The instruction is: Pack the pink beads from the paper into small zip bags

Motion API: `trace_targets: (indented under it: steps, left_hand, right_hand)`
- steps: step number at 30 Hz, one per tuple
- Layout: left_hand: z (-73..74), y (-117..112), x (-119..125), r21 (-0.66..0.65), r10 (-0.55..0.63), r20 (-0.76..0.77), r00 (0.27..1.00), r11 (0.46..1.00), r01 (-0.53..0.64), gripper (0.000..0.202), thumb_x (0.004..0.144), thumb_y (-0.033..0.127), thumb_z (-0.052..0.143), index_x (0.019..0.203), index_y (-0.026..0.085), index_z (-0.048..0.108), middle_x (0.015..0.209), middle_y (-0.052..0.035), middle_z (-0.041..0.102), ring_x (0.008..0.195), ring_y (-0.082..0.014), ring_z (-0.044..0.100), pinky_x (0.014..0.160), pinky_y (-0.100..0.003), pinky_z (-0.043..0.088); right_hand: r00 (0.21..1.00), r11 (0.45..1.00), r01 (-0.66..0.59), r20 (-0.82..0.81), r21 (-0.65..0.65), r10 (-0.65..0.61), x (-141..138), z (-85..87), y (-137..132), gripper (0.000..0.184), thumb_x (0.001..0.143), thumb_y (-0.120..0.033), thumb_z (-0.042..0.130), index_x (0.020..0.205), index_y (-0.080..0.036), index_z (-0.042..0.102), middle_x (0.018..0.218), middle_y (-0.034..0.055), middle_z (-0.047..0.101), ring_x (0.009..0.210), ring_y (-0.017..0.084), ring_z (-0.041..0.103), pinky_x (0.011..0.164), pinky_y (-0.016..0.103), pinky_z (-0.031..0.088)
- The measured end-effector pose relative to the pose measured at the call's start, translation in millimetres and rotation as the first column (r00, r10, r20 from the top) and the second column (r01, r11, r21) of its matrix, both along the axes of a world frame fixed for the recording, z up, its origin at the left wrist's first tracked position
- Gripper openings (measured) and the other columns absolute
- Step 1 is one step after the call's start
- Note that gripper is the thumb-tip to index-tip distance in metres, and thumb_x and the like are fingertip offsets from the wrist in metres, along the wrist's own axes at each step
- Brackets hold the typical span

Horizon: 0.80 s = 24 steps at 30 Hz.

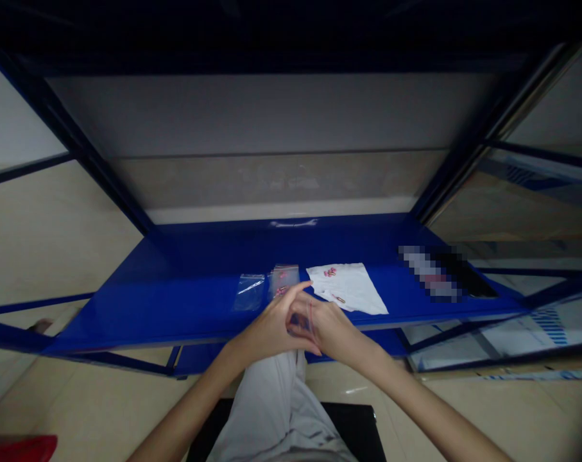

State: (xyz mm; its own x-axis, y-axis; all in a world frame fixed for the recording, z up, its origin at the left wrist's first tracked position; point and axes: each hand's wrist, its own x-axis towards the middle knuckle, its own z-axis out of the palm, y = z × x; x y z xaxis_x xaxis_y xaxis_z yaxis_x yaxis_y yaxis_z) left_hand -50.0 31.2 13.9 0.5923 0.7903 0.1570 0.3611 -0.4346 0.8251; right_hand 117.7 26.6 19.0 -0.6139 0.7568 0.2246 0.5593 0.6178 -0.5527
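Observation:
Just in front of the shelf edge, my left hand and my right hand meet with fingers bent around a small clear zip bag. A thin red line runs along the bag's edge. Its contents, if any, I cannot make out. Beyond my left hand lie a flat clear zip bag and a stack of bags with small pink pieces in or on it. To the right, a white sheet carries a cluster of small pink and gold pieces and another such piece.
The blue metal shelf has upright posts on both sides and a dark shelf overhead. A dark flat object, partly pixelated, lies at its right end. Wrapped panels lean at the right. A red object shows at bottom left.

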Motion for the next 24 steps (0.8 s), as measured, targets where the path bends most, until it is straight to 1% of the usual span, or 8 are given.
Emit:
trace_targets:
  steps: [1,3,7,12,16,20,22,24]
  left_hand:
    - [-3.6,-5.1,0.0,-0.012,0.001,-0.027,1.0,1.0,-0.001,0.112,0.051,0.047,0.081,0.143,0.026,0.02,0.138,-0.0138,0.043,0.125,-0.0303,0.043,0.102,-0.045,0.036]
    - [-7.9,-15.0,-1.4,0.004,0.017,-0.103,0.995,1.0,-0.016,0.115,0.05,0.046,0.082,0.143,0.029,0.018,0.142,-0.0133,0.039,0.128,-0.0318,0.039,0.104,-0.048,0.032]
    - [-8.4,-26.7,-9.8,0.056,0.016,-0.224,0.975,0.998,-0.004,0.083,0.066,0.043,0.074,0.137,0.036,0.032,0.138,-0.0064,0.046,0.126,-0.0286,0.042,0.107,-0.051,0.025]
    - [-10.0,-29.8,-18.1,0.066,0.045,-0.224,0.974,0.997,-0.03,0.048,0.085,0.028,0.057,0.131,0.032,0.044,0.126,-0.0041,0.057,0.114,-0.023,0.051,0.101,-0.042,0.035]
    - [-19.4,-30.3,-21.6,0.098,0.07,-0.154,0.986,0.994,-0.056,0.043,0.09,0.014,0.039,0.129,0.03,0.046,0.112,-0.0032,0.063,0.099,-0.0173,0.056,0.089,-0.033,0.044]
    - [-25.1,-29.0,-24.0,0.153,0.064,-0.126,0.99,0.987,-0.045,0.046,0.091,0.01,0.034,0.13,0.03,0.047,0.094,-0.0018,0.065,0.087,-0.0157,0.055,0.083,-0.03,0.046]
    - [-24.3,-29.3,-23.8,0.146,0.067,-0.121,0.99,0.988,-0.049,0.044,0.092,0.012,0.034,0.13,0.03,0.047,0.091,-0.0016,0.066,0.088,-0.0162,0.055,0.083,-0.03,0.045]
    - [-22.3,-31.0,-22.7,0.118,0.071,-0.119,0.99,0.991,-0.057,0.042,0.093,0.016,0.033,0.131,0.03,0.047,0.093,-0.0019,0.066,0.094,-0.0169,0.054,0.085,-0.03,0.045]
  right_hand:
    - [0.999,1.0,-0.01,0.04,-0.01,0.01,-0.3,-1.0,-4.3,0.021,0.085,-0.024,0.054,0.105,-0.019,0.06,0.106,0.0078,0.066,0.09,0.018,0.064,0.069,0.025,0.047]
    - [0.992,0.999,-0.031,0.119,-0.023,0.034,1.6,-2.5,-12.1,0.035,0.084,-0.025,0.054,0.119,-0.019,0.053,0.116,0.0107,0.063,0.1,0.022,0.062,0.074,0.029,0.047]
    - [0.981,0.995,-0.086,0.167,-0.054,0.094,12.4,-0.8,-23.0,0.053,0.081,-0.023,0.056,0.132,-0.024,0.041,0.131,0.0096,0.054,0.113,0.024,0.056,0.078,0.033,0.047]
    - [0.987,0.988,-0.128,0.091,-0.085,0.135,21.9,11.3,-30.7,0.054,0.078,-0.027,0.058,0.13,-0.027,0.043,0.125,0.0047,0.059,0.111,0.021,0.057,0.081,0.032,0.047]
    - [0.993,0.994,-0.107,0.057,-0.015,0.107,29.9,16.5,-30.5,0.044,0.08,-0.037,0.059,0.12,-0.021,0.053,0.108,0.0054,0.064,0.097,0.019,0.061,0.075,0.03,0.047]
    - [0.999,0.982,-0.033,0.027,0.188,0.028,38.3,13.4,-28.2,0.019,0.086,-0.032,0.054,0.099,-0.02,0.063,0.102,0.0058,0.06,0.085,0.015,0.059,0.067,0.026,0.045]
    - [0.999,0.922,0.043,-0.016,0.384,-0.04,39.0,11.1,-30.1,0.012,0.087,-0.026,0.054,0.089,-0.02,0.065,0.097,0.0061,0.059,0.082,0.015,0.056,0.065,0.026,0.042]
    - [0.998,0.829,0.067,-0.023,0.555,-0.065,36.5,9.1,-34.3,0.01,0.086,-0.02,0.055,0.083,-0.019,0.065,0.087,0.0053,0.061,0.075,0.015,0.053,0.062,0.028,0.039]
